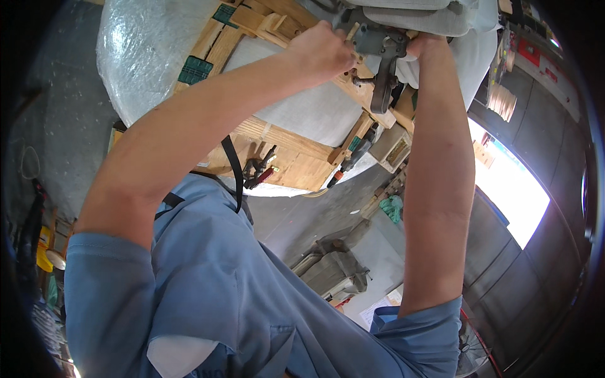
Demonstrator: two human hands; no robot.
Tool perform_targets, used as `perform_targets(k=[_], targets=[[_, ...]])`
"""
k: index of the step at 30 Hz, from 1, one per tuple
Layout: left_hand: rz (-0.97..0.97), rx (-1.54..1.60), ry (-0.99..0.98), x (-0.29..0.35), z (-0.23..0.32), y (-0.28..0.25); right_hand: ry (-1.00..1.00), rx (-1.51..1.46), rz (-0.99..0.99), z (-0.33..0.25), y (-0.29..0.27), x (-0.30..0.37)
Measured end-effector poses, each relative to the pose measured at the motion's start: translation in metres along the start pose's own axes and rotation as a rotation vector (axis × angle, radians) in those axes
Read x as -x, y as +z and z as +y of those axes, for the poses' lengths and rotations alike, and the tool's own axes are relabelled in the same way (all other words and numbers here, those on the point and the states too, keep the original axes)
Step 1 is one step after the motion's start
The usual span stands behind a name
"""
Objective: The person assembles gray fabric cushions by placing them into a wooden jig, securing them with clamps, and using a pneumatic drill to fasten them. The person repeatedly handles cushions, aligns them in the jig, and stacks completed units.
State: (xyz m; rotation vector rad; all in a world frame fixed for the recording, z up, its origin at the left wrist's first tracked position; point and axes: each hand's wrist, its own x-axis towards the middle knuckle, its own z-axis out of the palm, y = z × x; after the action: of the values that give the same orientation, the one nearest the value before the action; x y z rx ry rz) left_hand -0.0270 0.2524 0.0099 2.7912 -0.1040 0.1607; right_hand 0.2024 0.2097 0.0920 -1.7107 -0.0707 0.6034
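Note:
Both my arms stretch up to a grey-green metal mechanism [372, 43] at the top, mounted by the wooden frame [362, 94] of an upholstered piece. A dark lever-like arm [383, 85] hangs down from it. My left hand [324, 53] is closed at the left side of this mechanism, its fingers curled; what they grip is hidden. Close to those fingers a thin pale strip [353, 31] sticks up. At the mechanism's right side is my right hand [425, 45], under grey fabric padding [416, 19]. Its fingers are mostly hidden behind the metal and the cloth.
Clear plastic wrap [148, 57] covers the piece's left side. Hand tools with a red handle [261, 173] lie on a wooden board [302, 170]. A dark tool with an orange end [336, 179] rests at its right edge. A bright opening [513, 189] is at right.

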Motion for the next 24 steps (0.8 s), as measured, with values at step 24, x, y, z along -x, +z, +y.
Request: perform_targets(k=[24], targets=[[0.066, 0.024, 0.013, -0.004, -0.008, 0.005, -0.001, 0.017, 0.008, 0.008, -0.008, -0.015]])
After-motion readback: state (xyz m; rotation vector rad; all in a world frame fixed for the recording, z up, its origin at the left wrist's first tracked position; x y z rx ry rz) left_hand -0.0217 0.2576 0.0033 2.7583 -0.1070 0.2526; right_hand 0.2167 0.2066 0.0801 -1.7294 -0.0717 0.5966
